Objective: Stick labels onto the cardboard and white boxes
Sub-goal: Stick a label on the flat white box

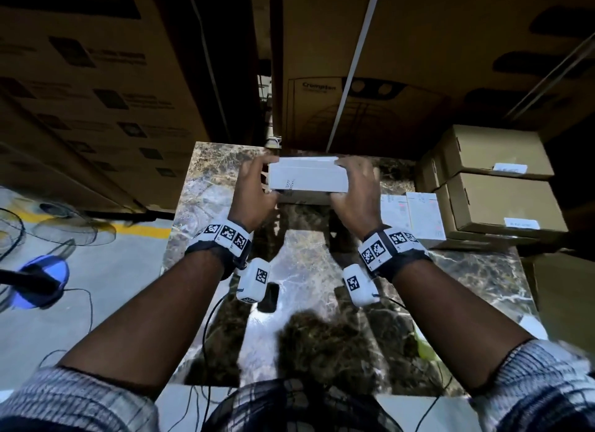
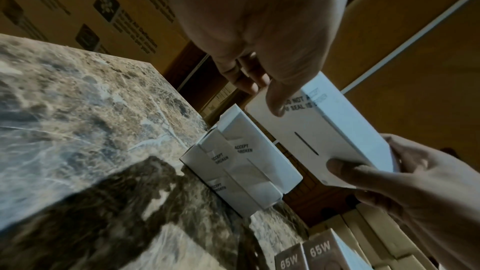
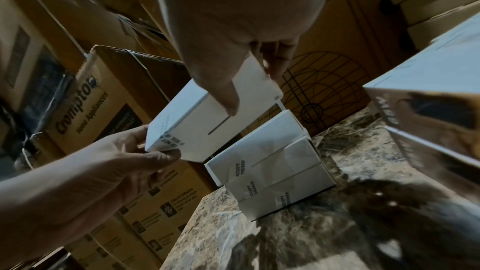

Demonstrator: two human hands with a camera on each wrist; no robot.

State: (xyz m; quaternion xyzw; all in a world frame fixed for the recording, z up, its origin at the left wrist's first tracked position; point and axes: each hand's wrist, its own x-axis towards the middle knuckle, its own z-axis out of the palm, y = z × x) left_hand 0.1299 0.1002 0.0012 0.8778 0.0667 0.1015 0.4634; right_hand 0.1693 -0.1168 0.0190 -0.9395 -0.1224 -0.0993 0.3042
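Both the left hand (image 1: 254,190) and the right hand (image 1: 355,190) pinch the ends of a white box (image 1: 307,178) held above the white stack (image 2: 241,171) on the counter (image 1: 306,270), where a loosened thumb could drop it onto them.

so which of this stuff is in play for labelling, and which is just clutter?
In play:
- white box, held by left hand and right hand
- white stack
- cardboard boxes

Clutter:
- big cartons
- fans
- cables

Both forearms reach forward; left hand (image 1: 254,190) and right hand (image 1: 355,193) grip, fingers curled.
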